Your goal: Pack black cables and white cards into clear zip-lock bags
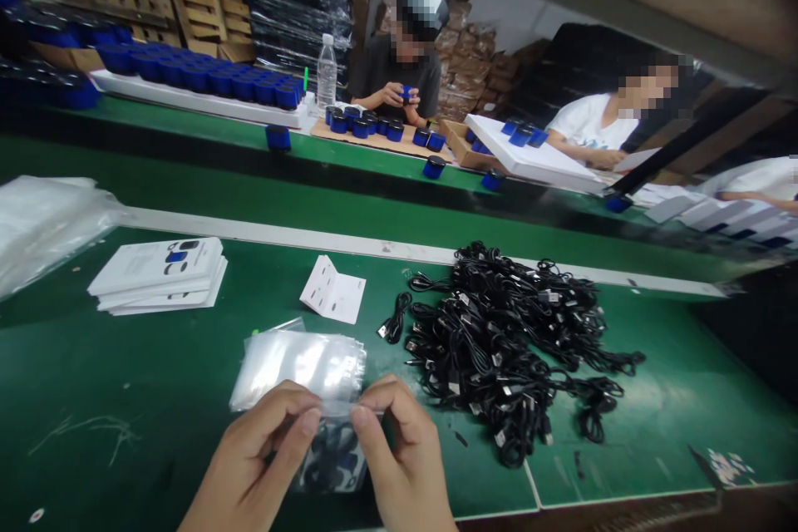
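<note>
As your left hand [262, 449] and right hand [408, 449] pinch its top edge, the bag [330, 459] shows just below them, left of the cables [492, 341].

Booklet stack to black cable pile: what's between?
Head view: between the booklet stack and the cable pile are an open folded leaflet, then one loose coiled cable; clear bags sit nearer the camera.

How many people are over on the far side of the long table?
3. A person in a dark shirt beside the clear bottle, a person in a white shirt further right, and a partly cut-off person at the right edge. Others may be hidden.
</note>
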